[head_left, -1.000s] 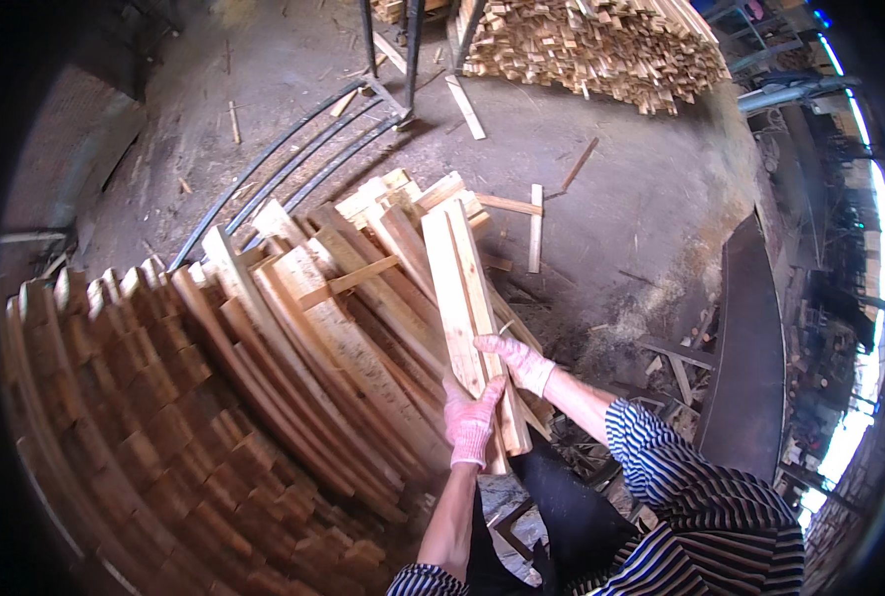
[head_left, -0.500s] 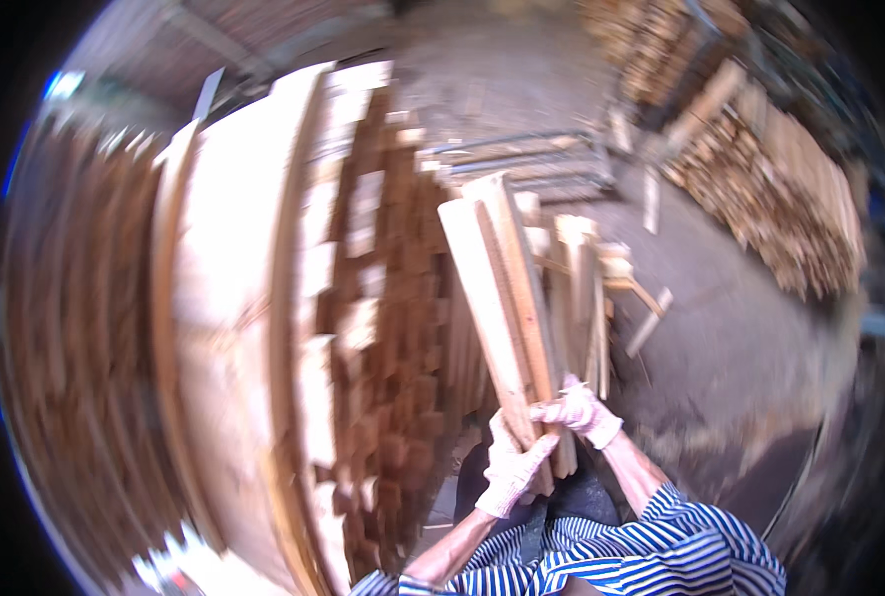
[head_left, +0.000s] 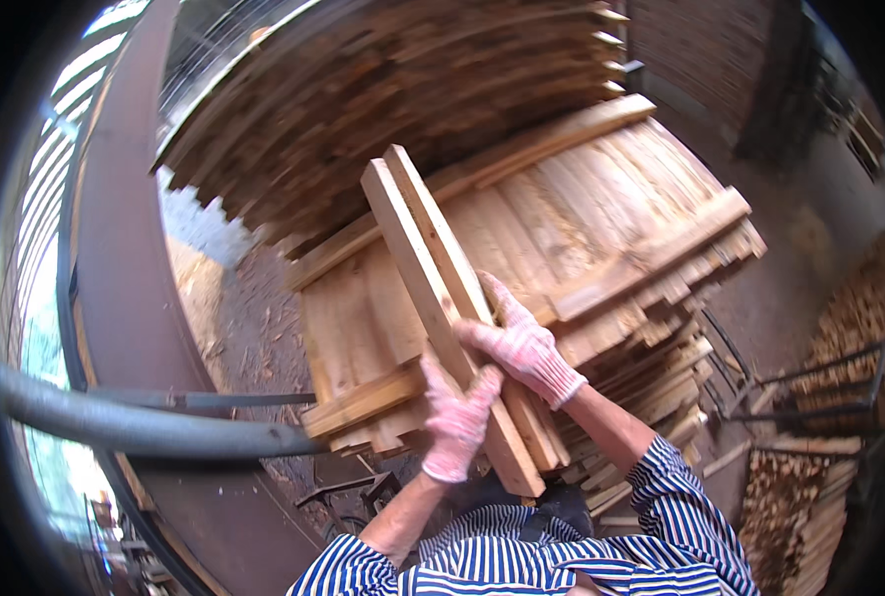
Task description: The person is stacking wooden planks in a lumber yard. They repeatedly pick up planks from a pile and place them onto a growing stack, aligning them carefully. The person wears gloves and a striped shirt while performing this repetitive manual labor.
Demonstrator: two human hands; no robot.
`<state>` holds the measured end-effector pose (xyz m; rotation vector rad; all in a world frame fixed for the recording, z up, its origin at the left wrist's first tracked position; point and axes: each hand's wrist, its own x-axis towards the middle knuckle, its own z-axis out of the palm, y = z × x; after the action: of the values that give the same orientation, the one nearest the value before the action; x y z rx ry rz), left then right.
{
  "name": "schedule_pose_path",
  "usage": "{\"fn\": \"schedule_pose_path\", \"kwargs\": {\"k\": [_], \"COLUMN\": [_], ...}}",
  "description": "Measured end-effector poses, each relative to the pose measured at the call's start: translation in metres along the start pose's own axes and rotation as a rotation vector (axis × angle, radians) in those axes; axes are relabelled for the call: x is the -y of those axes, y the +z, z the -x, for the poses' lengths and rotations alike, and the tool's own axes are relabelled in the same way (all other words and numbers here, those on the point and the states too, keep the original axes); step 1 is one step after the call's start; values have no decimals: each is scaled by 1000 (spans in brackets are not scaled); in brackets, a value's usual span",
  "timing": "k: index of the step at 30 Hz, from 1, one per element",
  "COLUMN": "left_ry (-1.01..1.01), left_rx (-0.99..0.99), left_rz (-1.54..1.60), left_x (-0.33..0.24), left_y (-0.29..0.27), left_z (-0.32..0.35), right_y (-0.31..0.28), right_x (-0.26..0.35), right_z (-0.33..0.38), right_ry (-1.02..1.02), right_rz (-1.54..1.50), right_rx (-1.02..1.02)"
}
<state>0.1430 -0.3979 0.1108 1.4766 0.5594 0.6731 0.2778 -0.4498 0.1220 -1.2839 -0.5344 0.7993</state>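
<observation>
Two long wooden boards (head_left: 410, 263) slant side by side across the middle, their lower ends close to my body and their upper ends over a stack of boards (head_left: 363, 298). On the near part of the boards, my left hand (head_left: 456, 422), in a pinkish-white work glove, is closed round the left edge with the thumb on top. Farther up, my right hand (head_left: 524, 348), gloved alike, wraps the right side with its fingers reaching over. The boards' undersides are hidden, and whether they touch the stack I cannot tell.
Strips of wood (head_left: 651, 248) lie crosswise along the stack's edges. Behind it rises a taller pile of boards (head_left: 393, 89). At left are a grey metal pipe (head_left: 164, 425) and a brown beam (head_left: 130, 228). More wood bundles (head_left: 790, 497) and a metal frame (head_left: 820, 387) stand at right.
My view has swung left, so the stack that stood at my left is now in front of me. Both hands still hold the boards, now over the stack.
</observation>
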Motion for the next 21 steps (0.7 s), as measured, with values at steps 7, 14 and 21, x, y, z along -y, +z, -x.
{"fn": "schedule_pose_path", "kwargs": {"k": [7, 14, 21], "left_ry": [-456, -262, -322], "left_rx": [-185, -255, 61], "left_rz": [-1038, -683, 67], "left_x": [-7, 49, 61], "left_y": [-92, -140, -114], "left_z": [-123, -156, -157], "right_y": [80, 105, 86], "right_x": [-55, -67, -82], "right_z": [-137, -111, -124], "right_ry": [77, -306, 67], "right_rz": [748, 763, 915], "right_rx": [8, -387, 90]}}
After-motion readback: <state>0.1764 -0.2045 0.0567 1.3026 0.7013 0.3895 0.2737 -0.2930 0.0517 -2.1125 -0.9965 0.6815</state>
